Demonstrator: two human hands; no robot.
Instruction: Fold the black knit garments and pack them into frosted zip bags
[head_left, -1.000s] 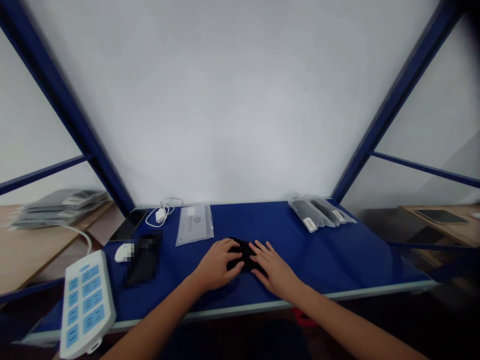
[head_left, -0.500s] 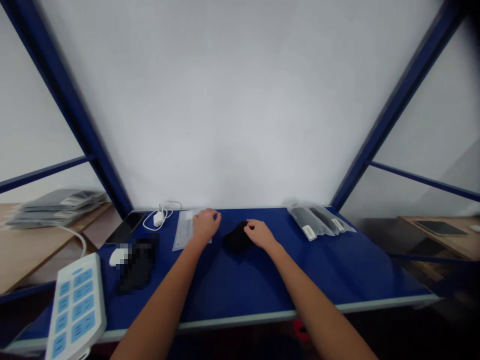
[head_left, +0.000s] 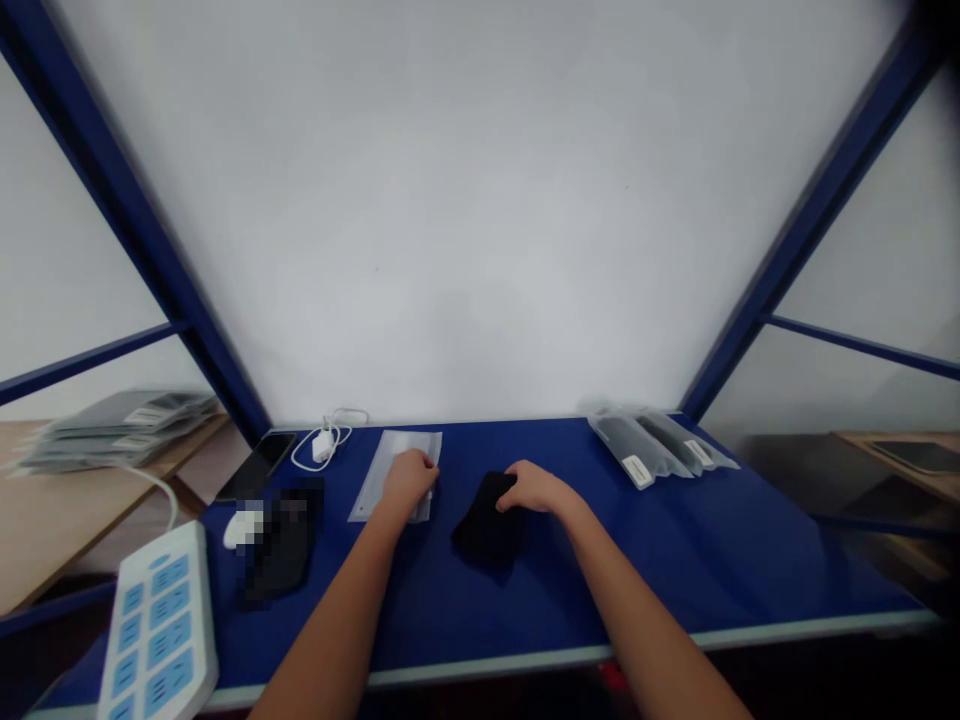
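Observation:
On the blue table, a flat, clear plastic bag (head_left: pixel 379 478) with a whitish look lies left of centre. My left hand (head_left: pixel 409 482) is over its right side, fingers curled and pinched together at the bag's edge. Just right of centre is a folded black cloth (head_left: pixel 487 525), dark enough that its exact kind does not show. My right hand (head_left: pixel 534 490) grips the cloth's upper right corner between thumb and fingers. A strip of bare table separates the cloth from the bag.
Filled, labelled plastic bags (head_left: pixel 645 450) lie at the back right. To the left are a white charger with cable (head_left: pixel 322 445), a black phone (head_left: pixel 259 465), a white mouse (head_left: pixel 241 528), a partly pixelated dark object (head_left: pixel 289 555) and a power strip (head_left: pixel 161 620). Blue frame posts (head_left: pixel 217 350) flank the table.
My left hand has come down onto the bag's right side, its fingers closing. The black cloth, in my right hand, has turned more upright and shifted nearer to me. The view has shifted slightly.

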